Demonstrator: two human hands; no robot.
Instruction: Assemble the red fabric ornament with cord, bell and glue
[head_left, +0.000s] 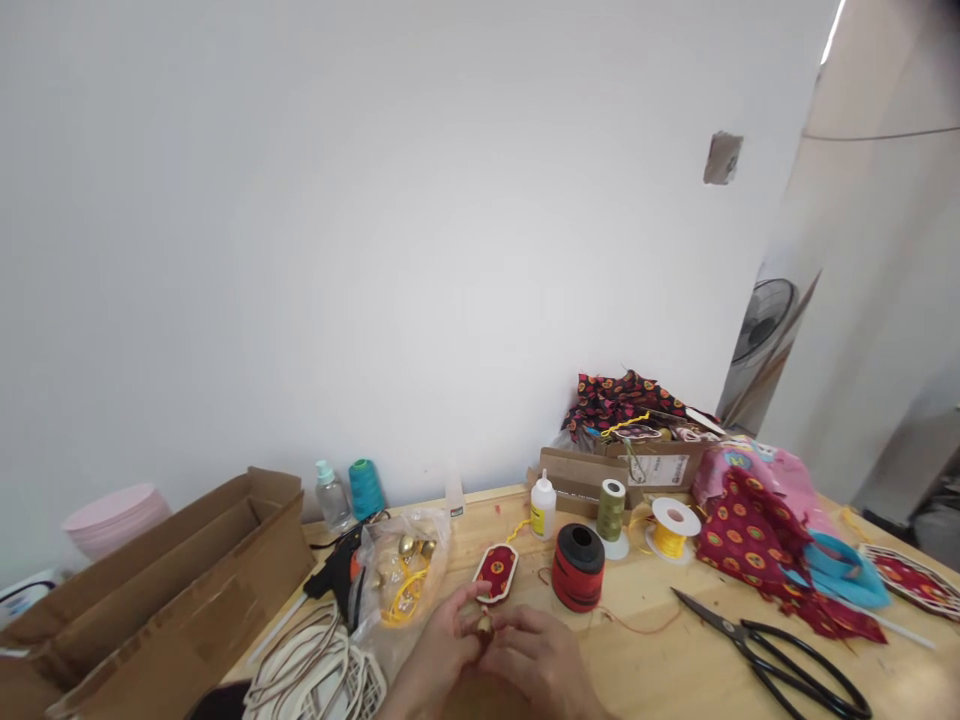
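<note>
My left hand and my right hand meet at the bottom centre of the table, fingers pinched together around a small gold bead or bell. Just beyond them lies a small red fabric-covered oval piece with a white rim. A red and black spool stands to its right. A clear plastic bag with gold bells and yellow cord lies to the left of my hands.
Black scissors lie at the right. Yellow cord spool, olive thread cone, glue bottle, teal thread and patterned fabrics stand behind. An open cardboard box and white rings are at the left.
</note>
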